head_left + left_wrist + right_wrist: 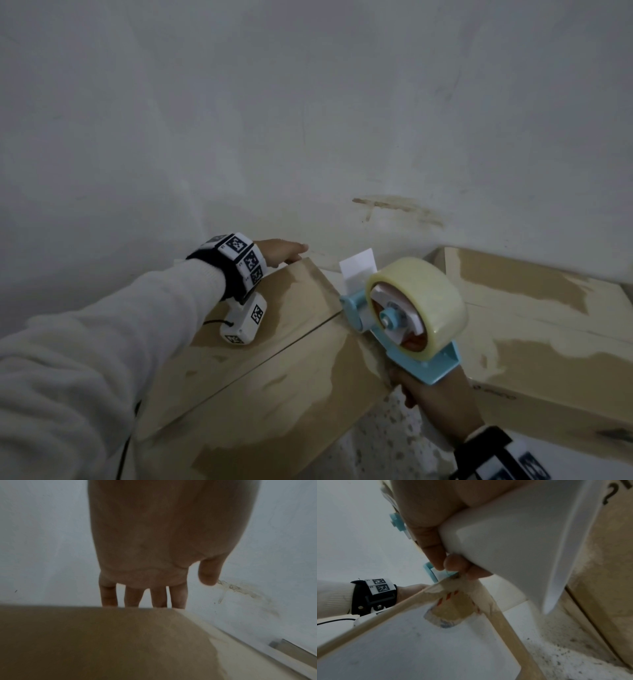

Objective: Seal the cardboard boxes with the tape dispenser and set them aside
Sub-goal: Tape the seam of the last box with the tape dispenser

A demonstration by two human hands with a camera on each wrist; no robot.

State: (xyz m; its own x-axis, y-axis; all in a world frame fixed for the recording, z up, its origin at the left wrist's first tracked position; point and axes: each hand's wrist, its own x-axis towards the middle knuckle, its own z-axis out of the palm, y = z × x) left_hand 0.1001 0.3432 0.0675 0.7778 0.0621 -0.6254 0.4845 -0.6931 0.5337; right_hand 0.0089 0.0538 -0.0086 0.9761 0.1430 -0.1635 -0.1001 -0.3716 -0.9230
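Head view first, starting at our left: our left hand (pixel 279 251) reaches across the near box (pixel 274 349) to its far edge, by the wall (pixel 308 120). The left wrist view shows the fingers (pixel 159 596) straight and slightly spread, dropping behind that far edge, with the thumb held off to the side. We judge this hand is there to brace the box so it does not slide or tip when the tape is pulled across it.

Along the middle of the box top runs the seam (pixel 274 349) where the two flaps meet. No tape is plainly visible on it, so we take this box as not yet sealed.

Further right, the tape dispenser (pixel 407 308) sits at the right end of that seam, its front tilted down toward the box edge. That looks like the place to anchor the tape before a run along the seam. The roll of clear tape (pixel 428 298) stands upright in the blue frame.

Our right hand (pixel 435 397) has its fingers curled round the white handle, as the right wrist view confirms, which gives a firm hold for dragging.

At the far right, a second box (pixel 548 342) lies against the wall, just beside the first. Whether it is taped we cannot tell.
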